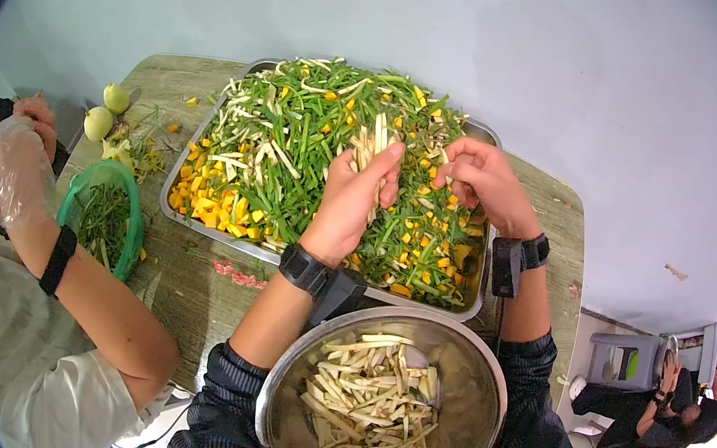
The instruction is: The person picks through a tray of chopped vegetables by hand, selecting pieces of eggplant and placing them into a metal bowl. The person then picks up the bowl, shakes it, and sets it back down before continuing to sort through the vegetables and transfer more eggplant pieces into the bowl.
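Closest up, the steel bowl of cut strips sits between the forearms; can't see what props it, so a knock from either arm could tip it. Left hand has fingers curled around a loose bundle, thumb pressed on it; a slack grip might shed a few. Right hand looks to be pinching a lone strip. Both are over the metal tray, heaped enough that greens could spill past the far rim.
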### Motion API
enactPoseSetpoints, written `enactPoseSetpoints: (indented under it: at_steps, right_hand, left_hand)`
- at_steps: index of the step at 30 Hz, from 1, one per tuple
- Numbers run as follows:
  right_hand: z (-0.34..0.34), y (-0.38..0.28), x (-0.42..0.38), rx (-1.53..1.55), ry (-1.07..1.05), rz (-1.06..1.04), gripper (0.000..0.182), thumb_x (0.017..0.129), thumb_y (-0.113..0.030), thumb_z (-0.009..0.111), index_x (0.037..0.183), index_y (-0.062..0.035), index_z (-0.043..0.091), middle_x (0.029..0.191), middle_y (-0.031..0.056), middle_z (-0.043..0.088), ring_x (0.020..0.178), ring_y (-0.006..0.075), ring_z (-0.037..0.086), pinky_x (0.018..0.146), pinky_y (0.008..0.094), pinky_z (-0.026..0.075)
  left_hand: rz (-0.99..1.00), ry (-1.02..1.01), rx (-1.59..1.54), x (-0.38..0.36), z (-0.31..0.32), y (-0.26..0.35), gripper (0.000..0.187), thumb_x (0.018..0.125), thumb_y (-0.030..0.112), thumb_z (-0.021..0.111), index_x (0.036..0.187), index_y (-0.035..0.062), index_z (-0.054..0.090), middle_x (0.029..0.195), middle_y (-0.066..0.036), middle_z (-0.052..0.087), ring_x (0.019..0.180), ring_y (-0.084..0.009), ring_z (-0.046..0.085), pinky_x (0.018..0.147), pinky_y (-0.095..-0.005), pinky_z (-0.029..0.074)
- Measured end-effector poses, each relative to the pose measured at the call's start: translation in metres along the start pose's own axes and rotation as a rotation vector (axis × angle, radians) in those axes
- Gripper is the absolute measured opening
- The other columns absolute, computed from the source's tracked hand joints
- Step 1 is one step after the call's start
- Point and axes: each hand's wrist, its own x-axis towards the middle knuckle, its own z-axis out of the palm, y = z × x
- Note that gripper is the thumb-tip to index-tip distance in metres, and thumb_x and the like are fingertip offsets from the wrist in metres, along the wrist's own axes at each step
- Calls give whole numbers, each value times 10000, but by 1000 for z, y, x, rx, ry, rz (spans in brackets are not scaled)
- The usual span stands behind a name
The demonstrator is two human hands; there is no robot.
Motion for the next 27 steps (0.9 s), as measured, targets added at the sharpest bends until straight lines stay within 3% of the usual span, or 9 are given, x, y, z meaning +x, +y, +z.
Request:
enactPoseSetpoints:
  at_steps: [2,13,16,18,21,23,25,27]
  right_hand:
    - [5,-5,-2,30,-22,-12,90,934,-132,636,979,-78,580,805,55,676,499,39,472,439,205,330]
    - [38,-12,-3,53,-70,-117,198,938,-144,713,1060,-63,581,792,35,724,556,55,577,473,196,413]
    - [34,-12,-6,25,-92,-122,222,941,-177,717,1055,-67,562,810,43,729,556,62,585,489,202,433]
    - [31,-14,-15,4,-103,-146,266,966,-275,691,1067,-62,570,847,53,728,576,70,598,504,214,450]
    - [18,-8,-40,54,12,-60,228,1022,-294,593,1073,-74,559,956,111,721,610,84,606,510,219,452]
    - [6,3,-62,70,61,-10,246,1037,-317,556,1061,-73,577,923,97,694,608,78,593,514,213,447]
    - [-10,21,-87,147,40,-43,232,1041,-301,552,1030,-72,589,857,70,661,583,67,563,499,208,429]
    - [-17,29,-116,208,101,-22,233,1048,-296,540,1012,-71,591,826,52,639,572,57,541,483,205,409]
  left_hand:
    - [-11,16,-13,0,0,0,200,969,231,696,905,66,602,746,6,575,577,-84,510,522,-245,391]
    - [-38,-57,36,-3,4,4,216,965,266,707,939,56,664,749,-1,622,574,-64,509,521,-224,385]
    - [-16,-73,65,-1,1,5,218,959,266,710,945,52,671,738,-2,625,571,-66,508,519,-225,379]
    - [17,-88,111,-1,-4,6,211,953,258,710,963,50,678,680,13,590,558,-71,499,515,-239,367]
    - [95,-110,159,-9,2,34,232,975,259,678,998,29,683,665,26,566,569,-69,489,528,-238,364]
    - [189,-206,301,-22,3,63,261,999,255,638,1105,16,642,732,10,549,618,-87,482,561,-254,375]
    - [300,-141,493,-48,15,91,243,959,260,698,1038,30,699,698,27,573,591,-63,481,543,-227,365]
    - [280,-172,631,-82,27,122,184,942,207,717,1002,34,699,743,25,615,628,-74,536,581,-230,420]
